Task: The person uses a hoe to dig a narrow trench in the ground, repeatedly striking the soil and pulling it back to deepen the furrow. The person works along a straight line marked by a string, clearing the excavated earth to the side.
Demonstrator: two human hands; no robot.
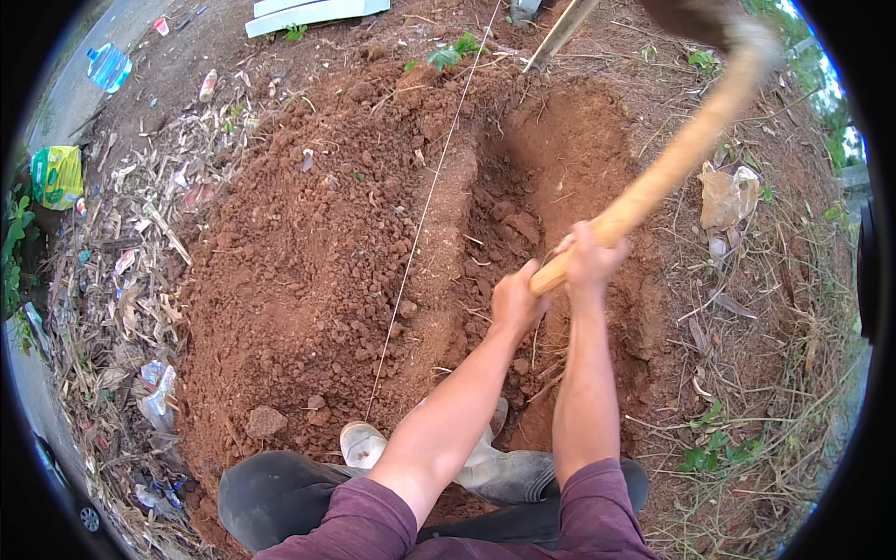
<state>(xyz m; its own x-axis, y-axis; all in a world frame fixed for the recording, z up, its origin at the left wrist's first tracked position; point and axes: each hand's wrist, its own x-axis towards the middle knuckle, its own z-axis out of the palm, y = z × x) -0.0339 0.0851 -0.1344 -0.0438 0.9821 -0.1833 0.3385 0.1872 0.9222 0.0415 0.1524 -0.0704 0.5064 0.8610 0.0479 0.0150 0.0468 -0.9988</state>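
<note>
Both my hands are wrapped around the wooden handle of a hoe (672,173). My left hand (517,299) closes on the butt end, and my right hand (592,259) grips just above it. From there the handle slants up to the far right, raised above the ground. Its dark head is smeared by motion and partly cut off at the top edge. Below the handle runs a trench (574,140) dug in reddish soil, with loose clods inside. A taut white string (422,222) stretches along the trench's left side.
A broad heap of loose red soil (280,271) lies left of the string. My pale boots (362,444) stand at the near end. A wooden stake (560,33) rises at the far end. Litter includes a blue plastic bottle (109,67) and a yellow-green package (58,177).
</note>
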